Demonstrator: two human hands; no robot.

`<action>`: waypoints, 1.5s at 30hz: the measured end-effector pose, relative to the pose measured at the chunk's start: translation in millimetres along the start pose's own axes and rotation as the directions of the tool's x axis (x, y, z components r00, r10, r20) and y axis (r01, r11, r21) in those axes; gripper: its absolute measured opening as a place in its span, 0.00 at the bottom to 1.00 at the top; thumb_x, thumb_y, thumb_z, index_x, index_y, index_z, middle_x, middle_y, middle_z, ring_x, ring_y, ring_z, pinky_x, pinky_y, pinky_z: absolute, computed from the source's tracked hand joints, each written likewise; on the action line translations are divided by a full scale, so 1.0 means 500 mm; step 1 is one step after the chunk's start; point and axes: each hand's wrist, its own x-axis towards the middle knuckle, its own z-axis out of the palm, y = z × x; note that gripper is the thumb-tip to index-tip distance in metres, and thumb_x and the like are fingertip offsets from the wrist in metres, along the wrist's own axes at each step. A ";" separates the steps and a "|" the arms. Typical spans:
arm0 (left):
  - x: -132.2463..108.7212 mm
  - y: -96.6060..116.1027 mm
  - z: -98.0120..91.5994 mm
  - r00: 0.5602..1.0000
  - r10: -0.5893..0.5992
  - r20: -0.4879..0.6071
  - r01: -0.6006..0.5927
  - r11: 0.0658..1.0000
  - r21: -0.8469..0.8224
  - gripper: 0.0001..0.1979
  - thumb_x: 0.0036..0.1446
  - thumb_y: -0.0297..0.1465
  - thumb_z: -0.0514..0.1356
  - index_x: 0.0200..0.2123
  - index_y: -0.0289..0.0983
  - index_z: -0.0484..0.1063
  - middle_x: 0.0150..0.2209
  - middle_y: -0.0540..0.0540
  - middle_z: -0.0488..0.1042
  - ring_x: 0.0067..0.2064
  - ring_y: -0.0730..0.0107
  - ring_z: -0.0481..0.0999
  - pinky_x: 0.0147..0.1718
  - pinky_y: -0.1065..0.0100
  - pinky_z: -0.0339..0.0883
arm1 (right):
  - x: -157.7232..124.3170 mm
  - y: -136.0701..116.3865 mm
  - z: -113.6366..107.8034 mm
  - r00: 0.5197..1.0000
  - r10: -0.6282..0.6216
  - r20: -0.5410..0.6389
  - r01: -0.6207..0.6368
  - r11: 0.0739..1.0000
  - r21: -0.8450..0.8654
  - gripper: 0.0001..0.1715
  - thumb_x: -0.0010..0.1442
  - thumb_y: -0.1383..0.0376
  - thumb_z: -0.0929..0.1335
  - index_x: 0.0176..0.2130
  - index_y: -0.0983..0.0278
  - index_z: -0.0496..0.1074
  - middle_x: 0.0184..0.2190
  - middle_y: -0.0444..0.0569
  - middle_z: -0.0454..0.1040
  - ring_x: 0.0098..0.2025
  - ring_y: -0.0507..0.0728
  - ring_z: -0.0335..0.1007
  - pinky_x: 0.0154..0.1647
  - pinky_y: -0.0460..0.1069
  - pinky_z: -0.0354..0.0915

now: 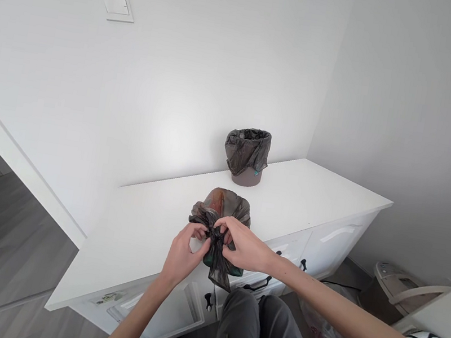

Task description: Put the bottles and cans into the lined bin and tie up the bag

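Head view: two hands [185, 255] [248, 248] grip one bag [217, 248], one bin [246, 178] behind.

A white cabinet [146, 236] with panelled doors serves as the stand, its smooth, broad top stretching from the near left to the far right. Towards the far edge, a grey-brown wastebasket [245, 178] stands upright (its dark plastic liner [249, 151] is folded down over the rim). Nearer, by the front edge, sits a filled, translucent dark garbage bag [227, 200], reddish and green patches showing through it.
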 end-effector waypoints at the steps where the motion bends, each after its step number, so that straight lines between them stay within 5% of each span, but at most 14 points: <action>1: 0.001 0.008 0.002 1.000 0.019 0.014 -0.019 1.000 0.002 0.10 0.63 0.36 0.60 0.47 0.42 0.71 0.40 0.47 0.77 0.42 0.62 0.77 0.44 0.60 0.72 | -0.002 0.000 0.000 1.000 -0.015 -0.001 0.015 1.000 0.015 0.29 0.57 0.76 0.67 0.57 0.61 0.62 0.49 0.51 0.68 0.43 0.56 0.73 0.46 0.53 0.70; 5: 0.005 0.026 0.012 0.995 0.051 0.084 -0.059 0.994 0.094 0.12 0.55 0.33 0.62 0.44 0.42 0.70 0.39 0.47 0.74 0.42 0.59 0.75 0.45 0.58 0.70 | -0.008 -0.008 -0.001 0.998 -0.054 -0.023 0.055 0.998 0.040 0.30 0.56 0.76 0.67 0.56 0.60 0.63 0.48 0.50 0.69 0.44 0.56 0.73 0.47 0.52 0.71; 9: 0.008 0.018 0.020 1.000 -0.015 0.005 0.014 0.988 0.157 0.05 0.52 0.31 0.60 0.34 0.42 0.66 0.33 0.50 0.72 0.38 0.61 0.74 0.45 0.58 0.68 | -0.010 -0.017 -0.004 0.995 -0.075 -0.060 0.077 0.997 0.027 0.26 0.58 0.75 0.67 0.54 0.59 0.64 0.46 0.49 0.70 0.43 0.56 0.73 0.46 0.52 0.70; 17: 0.001 -0.028 0.014 0.976 -0.151 -0.155 0.163 0.984 0.073 0.10 0.59 0.32 0.59 0.44 0.43 0.67 0.33 0.52 0.75 0.37 0.63 0.78 0.45 0.59 0.68 | -0.010 -0.002 -0.014 0.978 -0.024 -0.206 0.014 0.999 -0.049 0.19 0.58 0.72 0.65 0.48 0.59 0.63 0.40 0.45 0.70 0.36 0.56 0.69 0.40 0.52 0.66; 25: -0.003 -0.094 -0.033 0.864 -0.438 -0.250 0.416 0.899 -0.135 0.17 0.57 0.36 0.61 0.49 0.41 0.65 0.34 0.49 0.78 0.41 0.58 0.80 0.40 0.60 0.70 | -0.026 0.031 -0.039 0.860 0.199 -0.471 -0.072 0.959 0.274 0.11 0.59 0.64 0.65 0.45 0.58 0.66 0.34 0.43 0.70 0.34 0.56 0.69 0.37 0.52 0.67; 29: 0.003 -0.113 -0.043 0.814 -0.528 -0.243 0.488 0.848 -0.208 0.19 0.58 0.38 0.60 0.50 0.39 0.62 0.36 0.45 0.79 0.40 0.58 0.81 0.42 0.56 0.73 | -0.026 0.065 -0.048 0.804 0.429 -0.413 -0.143 0.812 0.566 0.12 0.61 0.58 0.67 0.44 0.59 0.68 0.38 0.43 0.73 0.32 0.54 0.73 0.41 0.54 0.72; 32: 0.006 -0.101 -0.036 0.834 -0.452 -0.315 0.407 0.891 -0.200 0.26 0.57 0.40 0.62 0.55 0.39 0.59 0.49 0.38 0.76 0.48 0.56 0.80 0.47 0.53 0.74 | -0.026 0.074 -0.038 0.792 0.515 -0.327 -0.139 0.674 0.726 0.14 0.62 0.53 0.70 0.41 0.59 0.69 0.38 0.44 0.74 0.33 0.55 0.76 0.45 0.56 0.76; 35: 0.003 -0.067 -0.028 0.899 -0.205 -0.388 0.182 0.979 -0.095 0.30 0.57 0.39 0.63 0.60 0.41 0.58 0.58 0.36 0.70 0.58 0.53 0.75 0.55 0.50 0.71 | -0.026 0.066 -0.020 0.791 0.547 -0.273 -0.102 0.559 0.823 0.15 0.62 0.51 0.72 0.39 0.59 0.71 0.38 0.47 0.75 0.36 0.57 0.78 0.48 0.56 0.78; 38: -0.002 -0.035 -0.032 0.942 -0.022 -0.334 0.039 0.998 0.044 0.24 0.60 0.37 0.62 0.58 0.43 0.63 0.57 0.39 0.71 0.59 0.53 0.73 0.59 0.50 0.69 | -0.024 0.054 -0.008 0.791 0.567 -0.228 -0.083 0.469 0.879 0.16 0.61 0.51 0.74 0.39 0.59 0.72 0.39 0.48 0.76 0.38 0.58 0.79 0.48 0.55 0.78; 42: -0.006 -0.024 -0.049 0.956 -0.077 -0.282 0.122 0.982 0.146 0.10 0.67 0.38 0.55 0.48 0.42 0.70 0.48 0.41 0.76 0.52 0.51 0.76 0.53 0.50 0.70 | -0.022 0.052 -0.007 0.782 0.579 -0.229 -0.066 0.443 0.894 0.18 0.61 0.49 0.73 0.38 0.60 0.72 0.37 0.49 0.74 0.37 0.59 0.78 0.41 0.55 0.77; 45: -0.012 -0.016 -0.054 0.897 -0.080 -0.434 0.190 0.957 0.218 0.15 0.70 0.36 0.52 0.55 0.39 0.67 0.53 0.35 0.73 0.58 0.48 0.73 0.56 0.46 0.69 | -0.024 0.064 -0.005 0.768 0.580 -0.271 -0.041 0.467 0.883 0.18 0.62 0.48 0.71 0.38 0.60 0.71 0.36 0.47 0.73 0.34 0.58 0.75 0.36 0.54 0.74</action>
